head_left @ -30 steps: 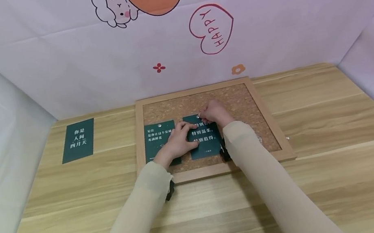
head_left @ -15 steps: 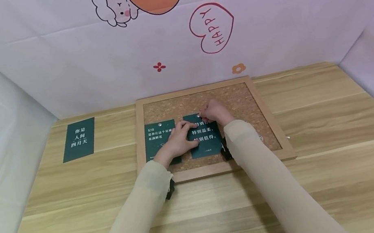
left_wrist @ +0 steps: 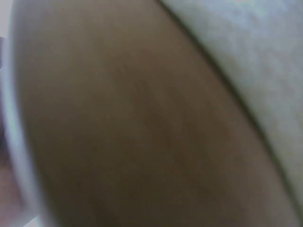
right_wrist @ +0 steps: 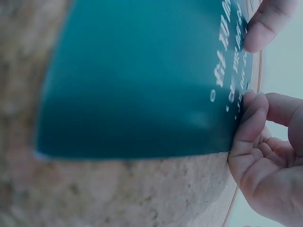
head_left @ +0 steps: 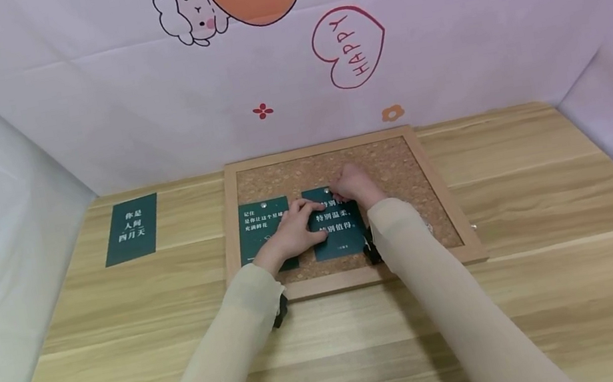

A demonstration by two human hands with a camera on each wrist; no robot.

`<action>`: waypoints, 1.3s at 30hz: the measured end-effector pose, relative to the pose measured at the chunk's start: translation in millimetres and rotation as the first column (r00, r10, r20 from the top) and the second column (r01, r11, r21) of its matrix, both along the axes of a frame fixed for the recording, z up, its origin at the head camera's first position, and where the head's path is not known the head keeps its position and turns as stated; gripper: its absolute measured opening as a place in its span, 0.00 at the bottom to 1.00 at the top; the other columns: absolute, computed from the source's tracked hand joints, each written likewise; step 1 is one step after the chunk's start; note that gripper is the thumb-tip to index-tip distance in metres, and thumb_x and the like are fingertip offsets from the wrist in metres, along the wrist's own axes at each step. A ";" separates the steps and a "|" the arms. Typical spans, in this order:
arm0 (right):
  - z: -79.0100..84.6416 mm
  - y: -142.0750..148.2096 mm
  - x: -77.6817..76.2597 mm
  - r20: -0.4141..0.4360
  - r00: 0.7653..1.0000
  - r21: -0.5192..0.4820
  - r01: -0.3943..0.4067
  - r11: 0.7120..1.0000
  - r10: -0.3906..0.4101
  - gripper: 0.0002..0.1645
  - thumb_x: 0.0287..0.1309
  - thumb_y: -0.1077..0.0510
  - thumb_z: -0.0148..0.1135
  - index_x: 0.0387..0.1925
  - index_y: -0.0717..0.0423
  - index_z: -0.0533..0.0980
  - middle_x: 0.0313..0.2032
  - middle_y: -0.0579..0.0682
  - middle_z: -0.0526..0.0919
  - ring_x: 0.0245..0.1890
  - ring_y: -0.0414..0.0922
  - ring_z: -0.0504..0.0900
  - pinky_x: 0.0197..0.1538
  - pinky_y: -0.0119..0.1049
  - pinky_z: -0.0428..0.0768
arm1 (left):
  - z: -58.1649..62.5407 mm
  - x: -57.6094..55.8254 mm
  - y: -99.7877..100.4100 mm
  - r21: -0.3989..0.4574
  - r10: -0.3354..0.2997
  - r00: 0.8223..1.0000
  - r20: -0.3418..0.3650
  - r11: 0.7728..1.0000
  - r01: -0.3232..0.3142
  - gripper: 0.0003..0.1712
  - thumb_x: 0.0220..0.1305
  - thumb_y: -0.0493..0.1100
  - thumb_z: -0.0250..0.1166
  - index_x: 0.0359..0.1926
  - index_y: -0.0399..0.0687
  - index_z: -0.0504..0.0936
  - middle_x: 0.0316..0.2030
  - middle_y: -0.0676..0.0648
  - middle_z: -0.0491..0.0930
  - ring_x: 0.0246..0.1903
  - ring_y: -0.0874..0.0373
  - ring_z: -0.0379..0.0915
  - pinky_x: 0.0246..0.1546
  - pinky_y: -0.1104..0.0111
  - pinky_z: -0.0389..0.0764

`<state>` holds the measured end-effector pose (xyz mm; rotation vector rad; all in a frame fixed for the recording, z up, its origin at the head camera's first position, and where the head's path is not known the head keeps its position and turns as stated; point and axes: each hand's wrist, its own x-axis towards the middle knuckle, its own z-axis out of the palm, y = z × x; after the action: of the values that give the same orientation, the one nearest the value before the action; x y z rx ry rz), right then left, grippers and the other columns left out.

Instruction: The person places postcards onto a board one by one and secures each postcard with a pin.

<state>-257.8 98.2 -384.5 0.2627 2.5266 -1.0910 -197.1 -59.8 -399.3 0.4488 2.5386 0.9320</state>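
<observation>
Two hands over a framed corkboard (head_left: 291, 170) on the wooden surface (head_left: 145, 353); head view first. Against the two earlier frames: no clear change beyond slight drift of the whole picture. Right hand (head_left: 355, 184) stays at one o'clock of the middle card (head_left: 339, 243), left hand (head_left: 291, 230) at its nine o'clock edge. Judgement: fixing of this card is probably mid-press. Middle card lies on the cork, pin (head_left: 327, 191) at its twelve o'clock. Left grip: thumb and fingers apart, tips resting on the card. Right grip: tips together, apparently clamped on the pin. Left card (head_left: 257, 243), at nine o'clock from the middle one, has a second pin (head_left: 263, 205) at its own twelve o'clock. Third card (head_left: 132, 230) lies off the board, farther toward nine o'clock.

Left wrist view: blurred brownish band only; no card or fingers identifiable, grip cannot be told from here.

Right wrist view: adds the right thumb and fingertip meeting at the card's far edge, other fingers curled, toward four o'clock. Pin not discernible here; head view alone shows it.
</observation>
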 end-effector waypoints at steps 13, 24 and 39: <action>0.2 4.6 9.5 -0.082 0.988 -0.010 -0.132 0.991 0.131 0.19 0.67 0.56 0.51 0.19 0.58 0.74 0.16 0.44 0.70 0.22 0.40 0.70 0.32 0.31 0.69 | -2.1 0.2 -1.2 -0.003 -0.002 1.000 -0.013 1.000 0.002 0.27 0.65 0.44 0.61 0.64 0.48 0.69 0.70 0.42 0.53 0.65 0.42 0.53 0.67 0.50 0.58; 10.3 10.3 13.3 -0.040 0.968 -0.045 -0.248 0.968 0.246 0.20 0.69 0.55 0.48 0.54 0.66 0.74 0.41 0.57 0.78 0.38 0.46 0.76 0.42 0.33 0.76 | -1.3 1.0 -0.7 -0.006 0.000 1.000 -0.019 1.000 0.000 0.27 0.64 0.44 0.61 0.64 0.48 0.69 0.70 0.42 0.53 0.65 0.42 0.53 0.68 0.50 0.57; 23.0 43.3 7.8 -0.143 0.975 0.001 -0.169 0.986 0.167 0.23 0.71 0.54 0.43 0.62 0.60 0.68 0.60 0.63 0.70 0.58 0.56 0.70 0.60 0.51 0.71 | -1.4 2.1 -1.0 -0.007 -0.001 1.000 -0.025 1.000 0.001 0.27 0.65 0.45 0.60 0.65 0.49 0.69 0.70 0.42 0.53 0.66 0.42 0.53 0.67 0.49 0.57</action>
<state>-250.1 141.4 -361.5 -0.0344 2.6102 -1.0917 -195.1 -60.7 -400.7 0.4628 2.5630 0.9219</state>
